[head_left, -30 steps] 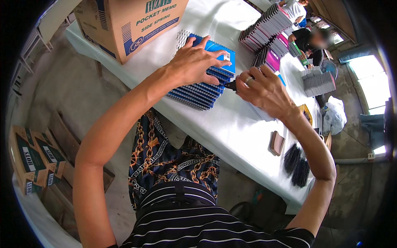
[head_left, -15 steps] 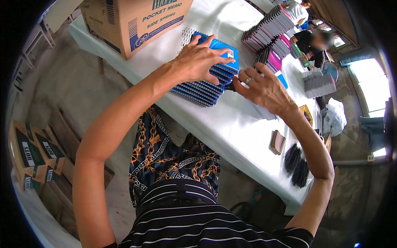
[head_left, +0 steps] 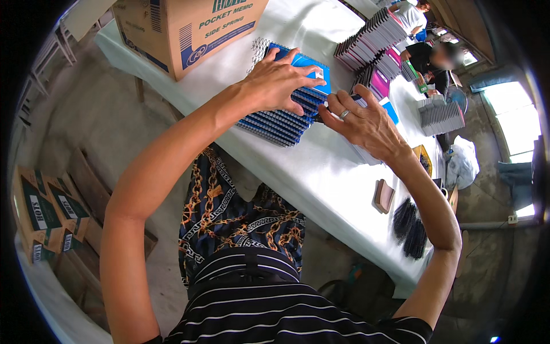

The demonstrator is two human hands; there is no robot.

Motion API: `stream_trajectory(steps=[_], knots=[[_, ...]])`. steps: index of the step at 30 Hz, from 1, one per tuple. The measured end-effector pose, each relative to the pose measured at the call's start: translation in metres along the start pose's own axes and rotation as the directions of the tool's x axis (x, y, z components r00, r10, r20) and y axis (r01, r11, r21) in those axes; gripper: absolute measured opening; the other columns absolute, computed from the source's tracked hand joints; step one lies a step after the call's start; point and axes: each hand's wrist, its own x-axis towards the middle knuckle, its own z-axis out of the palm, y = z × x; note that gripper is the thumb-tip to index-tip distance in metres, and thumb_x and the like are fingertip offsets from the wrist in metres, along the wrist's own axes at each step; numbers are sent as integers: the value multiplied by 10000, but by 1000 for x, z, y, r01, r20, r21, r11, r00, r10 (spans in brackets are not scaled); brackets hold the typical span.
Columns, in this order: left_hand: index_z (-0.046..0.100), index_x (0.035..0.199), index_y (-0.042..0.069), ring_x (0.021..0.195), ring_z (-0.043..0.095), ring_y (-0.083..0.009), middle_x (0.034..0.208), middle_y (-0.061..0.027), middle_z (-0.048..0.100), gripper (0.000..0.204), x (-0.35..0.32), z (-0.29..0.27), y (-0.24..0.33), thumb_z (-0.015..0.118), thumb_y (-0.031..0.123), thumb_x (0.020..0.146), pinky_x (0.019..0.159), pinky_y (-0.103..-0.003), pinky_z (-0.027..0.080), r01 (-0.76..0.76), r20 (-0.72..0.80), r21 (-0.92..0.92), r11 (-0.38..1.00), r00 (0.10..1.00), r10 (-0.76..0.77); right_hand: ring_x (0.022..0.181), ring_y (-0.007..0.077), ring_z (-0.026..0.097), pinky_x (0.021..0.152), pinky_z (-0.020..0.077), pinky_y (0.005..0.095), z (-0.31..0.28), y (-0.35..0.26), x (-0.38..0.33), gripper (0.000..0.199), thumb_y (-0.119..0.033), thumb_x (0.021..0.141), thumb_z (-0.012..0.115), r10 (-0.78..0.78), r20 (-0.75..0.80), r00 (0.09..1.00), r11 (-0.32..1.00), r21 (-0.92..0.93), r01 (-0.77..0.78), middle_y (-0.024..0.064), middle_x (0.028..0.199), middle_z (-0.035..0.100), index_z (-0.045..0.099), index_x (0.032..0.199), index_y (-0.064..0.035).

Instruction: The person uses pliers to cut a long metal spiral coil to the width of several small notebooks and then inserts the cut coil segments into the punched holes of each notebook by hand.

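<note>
A stack of blue spiral notebooks (head_left: 277,127) stands on the white-covered table, wire bindings showing along its near side. My left hand (head_left: 275,83) reaches over the top notebook, fingers spread across the cover and thumb against the near edge, gripping the stack. At the stack's right end, my right hand (head_left: 362,123) has its fingers curled around a slim dark tool (head_left: 356,98). The tool's kind is mostly hidden by the fingers; a dark part shows beside the notebooks' edge. Loose wire coils (head_left: 260,47) lie behind the stack.
A large cardboard box (head_left: 189,34) sits at the table's left. Tall notebook stacks (head_left: 375,34) stand at the far right, near two people. Black wire coils (head_left: 410,229) and a small brownish block (head_left: 384,196) lie toward the right end. Smaller boxes (head_left: 46,212) are at lower left.
My right hand has shifted slightly and its fingers have turned, so more of the dark tool shows above them. My left hand stays on the notebooks.
</note>
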Motion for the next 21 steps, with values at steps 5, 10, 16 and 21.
stream_trajectory(steps=[5,10,16,21], knots=[[550,1368,341,1429,314,-373,1492,11,461,763,1,0,-1,837,411,665,1149,-643,235,25,31,1,1000,999,-25,1109,156,555,949,462,354,-7,-24,6,232,-147,789,692,147,445,884,934,231,-271,13,1038,620,650,1005,-74],[524,1390,334,1436,301,-366,1509,13,437,841,-4,-1,-2,862,402,623,1158,-649,209,6,14,31,999,1000,-7,1105,187,575,976,439,366,-19,-11,13,267,-191,784,738,250,202,947,914,273,-300,56,1043,634,651,988,-44],[483,1425,284,1432,310,-362,1523,19,412,946,-5,0,2,890,381,577,1160,-646,212,-2,13,52,999,1000,1,1089,157,551,1021,408,354,0,-5,0,258,-155,789,693,24,58,998,978,204,-35,-1,1091,614,640,1038,-116],[468,1432,318,1425,321,-355,1526,22,407,963,-4,2,0,893,377,570,1153,-642,236,-15,16,68,998,1000,14,886,187,652,805,539,325,-2,-31,-5,157,-174,818,675,161,270,949,941,247,-230,42,921,656,671,927,-61]])
